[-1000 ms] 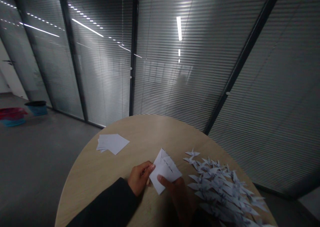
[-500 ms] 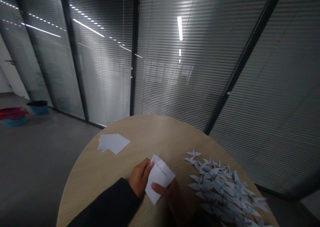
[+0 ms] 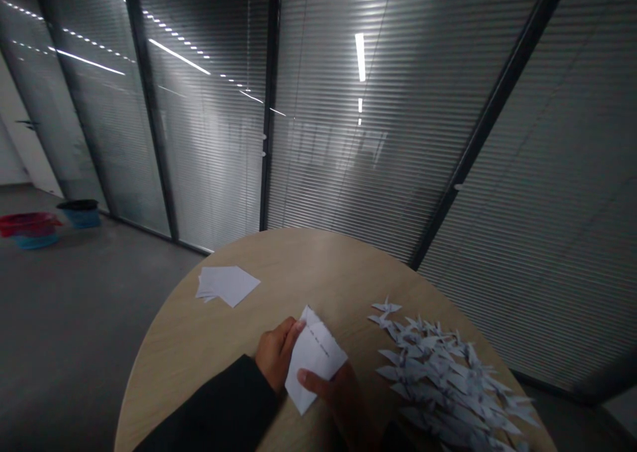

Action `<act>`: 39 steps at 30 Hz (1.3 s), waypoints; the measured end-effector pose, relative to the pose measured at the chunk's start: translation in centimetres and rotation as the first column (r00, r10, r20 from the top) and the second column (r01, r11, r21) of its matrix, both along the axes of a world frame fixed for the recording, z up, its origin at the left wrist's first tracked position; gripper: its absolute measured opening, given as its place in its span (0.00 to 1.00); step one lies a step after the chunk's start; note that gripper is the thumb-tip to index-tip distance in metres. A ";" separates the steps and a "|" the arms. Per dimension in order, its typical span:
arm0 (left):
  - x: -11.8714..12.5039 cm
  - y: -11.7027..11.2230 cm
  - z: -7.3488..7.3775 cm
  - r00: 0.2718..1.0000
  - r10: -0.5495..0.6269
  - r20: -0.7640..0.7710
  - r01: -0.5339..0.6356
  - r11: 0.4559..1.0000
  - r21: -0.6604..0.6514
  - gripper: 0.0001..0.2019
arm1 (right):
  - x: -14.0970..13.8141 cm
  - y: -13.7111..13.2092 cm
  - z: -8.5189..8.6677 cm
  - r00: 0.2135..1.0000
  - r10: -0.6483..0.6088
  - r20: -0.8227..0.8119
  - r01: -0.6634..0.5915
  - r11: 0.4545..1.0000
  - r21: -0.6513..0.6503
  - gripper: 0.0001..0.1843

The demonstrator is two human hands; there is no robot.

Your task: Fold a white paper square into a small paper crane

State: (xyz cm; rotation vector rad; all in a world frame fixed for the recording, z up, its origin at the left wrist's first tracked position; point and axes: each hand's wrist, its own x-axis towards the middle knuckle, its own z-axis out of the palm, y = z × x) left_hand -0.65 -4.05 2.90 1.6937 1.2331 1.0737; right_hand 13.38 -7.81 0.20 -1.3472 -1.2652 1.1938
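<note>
A folded white sheet of paper [image 3: 314, 359] with a line of small print is held just above the round wooden table [image 3: 318, 266]. My left hand [image 3: 275, 358], in a dark sleeve, pinches the paper's left edge with closed fingers. My right hand [image 3: 343, 399] grips the paper's lower right side, thumb pressed on top. Both hands are near the table's front edge.
A heap of several folded white paper cranes [image 3: 442, 379] covers the table's right side. A small stack of white square sheets [image 3: 226, 284] lies at the table's left. Glass walls with blinds stand behind. Blue and red tubs [image 3: 30, 229] sit on the floor far left.
The paper has been drawn closer to me and folded smaller; its raised upper flap has come down. Both hands kept their hold and shifted slightly toward me.
</note>
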 end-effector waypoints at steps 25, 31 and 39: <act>-0.5 0.4 0.5 0.966 0.249 0.066 -0.256 0.956 0.146 0.21 | -1.2 -0.9 0.6 0.993 0.090 0.071 -0.086 0.995 -0.050 0.23; -0.7 0.7 0.6 0.961 0.268 0.072 -0.275 0.955 0.116 0.23 | -1.3 -1.1 1.0 0.993 0.085 0.086 -0.080 0.995 -0.055 0.21; -0.4 1.3 -0.1 0.958 0.160 0.240 -0.144 0.986 -0.079 0.31 | -0.8 -0.8 1.0 0.984 -0.027 0.178 0.042 0.996 -0.080 0.16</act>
